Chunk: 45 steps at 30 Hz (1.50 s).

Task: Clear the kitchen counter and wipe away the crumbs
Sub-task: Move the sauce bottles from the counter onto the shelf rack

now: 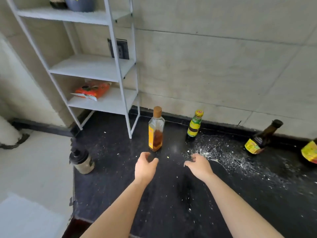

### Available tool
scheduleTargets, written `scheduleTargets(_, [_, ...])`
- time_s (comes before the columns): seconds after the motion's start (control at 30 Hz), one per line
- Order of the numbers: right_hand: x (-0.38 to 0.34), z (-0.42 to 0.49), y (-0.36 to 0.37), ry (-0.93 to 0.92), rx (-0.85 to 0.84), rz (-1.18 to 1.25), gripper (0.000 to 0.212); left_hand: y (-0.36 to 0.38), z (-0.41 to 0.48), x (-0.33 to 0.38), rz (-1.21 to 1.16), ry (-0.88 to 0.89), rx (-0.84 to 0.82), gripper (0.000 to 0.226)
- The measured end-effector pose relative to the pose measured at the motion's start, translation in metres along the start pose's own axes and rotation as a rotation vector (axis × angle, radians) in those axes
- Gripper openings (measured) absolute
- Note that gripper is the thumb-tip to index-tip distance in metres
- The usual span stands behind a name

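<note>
— Now, containers on the black counter (120,177)?
— Four bottles, one jar. Item one: corked bottle (156,133), clear glass, amber liquid low in it with reddish bits. Item two: yellow-capped bottle (194,126), green and yellow label, dark contents. Item three: brown bottle (262,136), yellow label. Item four: edge bottle (310,152), cut off by the frame, contents unreadable. Jar (82,159): black lid, pale contents, at the counter's left edge.
— Crumbs?
— White crumbs (223,152), scattered from the yellow-capped bottle rightward.
— Hands?
— Two, arms stretched forward. Left hand (145,167): fingers loosely curved, empty, just short of the corked bottle. Right hand (199,164): fingers loosely curled downward, empty, at the crumbs' near edge.
</note>
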State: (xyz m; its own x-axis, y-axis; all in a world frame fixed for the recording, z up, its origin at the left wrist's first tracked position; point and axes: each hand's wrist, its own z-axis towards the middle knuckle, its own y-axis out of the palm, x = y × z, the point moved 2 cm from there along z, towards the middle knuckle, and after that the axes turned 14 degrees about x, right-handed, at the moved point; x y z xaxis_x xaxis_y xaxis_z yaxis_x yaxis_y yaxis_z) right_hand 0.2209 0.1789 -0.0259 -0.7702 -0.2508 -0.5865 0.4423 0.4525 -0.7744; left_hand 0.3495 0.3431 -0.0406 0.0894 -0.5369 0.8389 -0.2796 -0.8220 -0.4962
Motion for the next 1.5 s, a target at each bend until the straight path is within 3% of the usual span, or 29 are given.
scheduleTargets(0.27, [-0.018, 0.12, -0.013, 0.173, 0.148, 0.1, 0.074, 0.044, 0.091, 0.041, -0.052, 0.064, -0.022, 0.093])
scheduleTargets(0.37, [-0.026, 0.152, -0.01, 0.218, 0.225, 0.174, 0.08, 0.054, 0.112, 0.039, -0.039, 0.123, -0.083, 0.074])
scheduleTargets(0.43, [-0.03, 0.168, -0.004, 0.213, 0.262, 0.244, 0.068, 0.057, 0.12, 0.035, 0.0, 0.133, -0.125, 0.052])
scheduleTargets(0.63, [-0.038, 0.185, 0.012, 0.275, 0.382, 0.35, 0.051, 0.059, 0.127, 0.029, -0.019, 0.147, -0.136, 0.047])
scheduleTargets(0.87, [-0.044, 0.169, 0.013, 0.277, 0.339, 0.34, 0.053, 0.052, 0.132, 0.031, 0.003, 0.165, -0.192, 0.054])
scheduleTargets(1.0, [-0.058, 0.147, 0.0, 0.12, 0.229, 0.302, 0.051, 0.026, 0.131, 0.048, 0.005, 0.251, -0.289, 0.043])
scheduleTargets(1.2, [-0.12, 0.106, -0.053, -0.188, 0.138, 0.333, 0.045, -0.046, 0.098, 0.11, -0.072, 0.399, -0.386, 0.044])
scheduleTargets(1.4, [-0.212, 0.043, -0.127, -0.454, 0.188, 0.455, 0.031, -0.145, 0.054, 0.186, -0.173, 0.571, -0.327, 0.041])
scheduleTargets(1.5, [-0.26, 0.012, -0.159, -0.555, 0.217, 0.57, 0.037, -0.198, 0.04, 0.227, -0.23, 0.651, -0.257, 0.033])
